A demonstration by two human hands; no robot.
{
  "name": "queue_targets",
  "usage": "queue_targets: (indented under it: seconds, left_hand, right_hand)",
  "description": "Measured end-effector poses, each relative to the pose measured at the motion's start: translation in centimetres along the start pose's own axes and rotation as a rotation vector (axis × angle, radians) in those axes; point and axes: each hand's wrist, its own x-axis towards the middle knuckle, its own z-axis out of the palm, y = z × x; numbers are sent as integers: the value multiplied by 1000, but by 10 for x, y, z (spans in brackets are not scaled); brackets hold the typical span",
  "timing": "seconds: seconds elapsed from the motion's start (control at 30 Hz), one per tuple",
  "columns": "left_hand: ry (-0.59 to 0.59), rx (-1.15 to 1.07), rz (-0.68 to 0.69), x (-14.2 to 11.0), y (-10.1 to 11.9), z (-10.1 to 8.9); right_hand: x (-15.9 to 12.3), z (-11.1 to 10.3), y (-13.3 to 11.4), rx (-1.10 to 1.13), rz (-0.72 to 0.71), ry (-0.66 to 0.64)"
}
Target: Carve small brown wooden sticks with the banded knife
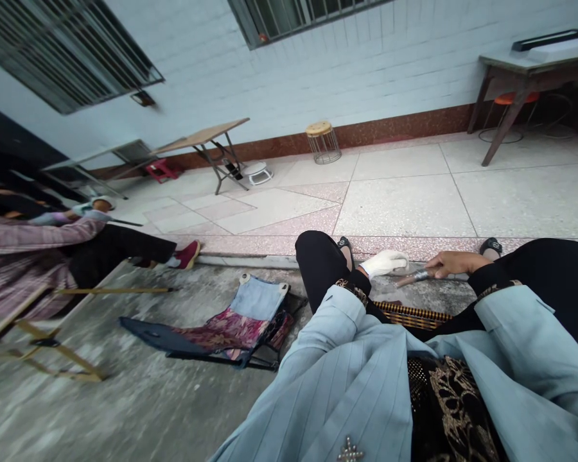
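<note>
My left hand (385, 263), in a white knitted glove, is between my knees with its fingers curled together. Whatever it may hold is too small or hidden to make out. Bare and closed, my right hand (455, 264) grips a short knife-like tool (420, 276) with a silvery wrapped part and a dull brownish end. That end points left, just below the gloved fingers. Under my lap shows a black and yellow woven surface (407, 314).
To my left stands a low folding chair (255, 298) with patterned cloth. Beyond it sits another person (43, 250) wearing gloves and holding a thin dark tool. A wooden folding frame (52, 346), a small table (202, 136), a wire stool (320, 129) and a desk (534, 64) stand around.
</note>
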Motion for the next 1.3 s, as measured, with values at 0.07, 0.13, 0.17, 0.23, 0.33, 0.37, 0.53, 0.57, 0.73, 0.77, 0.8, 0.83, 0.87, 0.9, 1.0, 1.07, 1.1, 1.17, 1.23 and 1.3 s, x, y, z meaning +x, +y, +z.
queue_targets:
  seconds: [0.07,0.13,0.17,0.23,0.33,0.37,0.53,0.57,0.73,0.77,0.8,0.83,0.87,0.9,1.0,1.07,1.1,1.17,1.23,1.3]
  left_hand:
    - [27,-65,12,1,-3,0]
    - [68,-131,22,2,-6,2]
    - [77,-159,23,2,-6,3]
    - [53,-197,19,2,-6,6]
    - [-34,-208,7,0,-3,9]
    - [-54,-203,2,0,-2,10]
    - [-87,-162,23,-5,7,8]
    - [-85,-149,33,-5,8,7]
    - [-56,-89,80,-7,11,5]
    - [-51,-78,82,-7,11,5]
    - [-44,-69,81,-6,11,5]
    - [-33,-63,77,-6,11,5]
    - [-18,-61,70,-6,11,5]
    - [-1,-63,62,-6,11,4]
    - [38,-95,43,-5,8,2]
    - [51,-128,36,-4,2,0]
    - [59,-145,31,-3,-1,0]
    - [82,-176,15,0,-8,0]
    - [116,-205,-7,3,-12,2]
    - [123,-228,-20,5,-12,6]
  right_hand:
    - [-4,-4,-4,135,-100,-27]
    - [-6,-6,-10,330,-183,62]
    - [-7,-7,-13,434,-202,143]
    - [-7,-7,-18,611,-192,338]
    - [-3,-5,-20,740,-119,615]
    - [-1,-5,-19,739,-87,681]
    - [11,-6,-3,567,95,802]
    - [13,-6,1,502,139,801]
    - [13,0,10,147,267,689]
    - [13,2,10,98,265,641]
    - [13,4,9,62,252,583]
    - [12,6,8,38,229,515]
    - [11,7,7,24,199,442]
    - [10,8,6,21,164,369]
    - [3,7,3,39,73,192]
    - [-1,3,0,52,38,125]
    - [-3,1,-1,64,14,95]
    - [-5,-2,-4,137,-65,51]
    - [-5,-5,-6,277,-151,92]
    - [-3,-5,-7,431,-180,255]
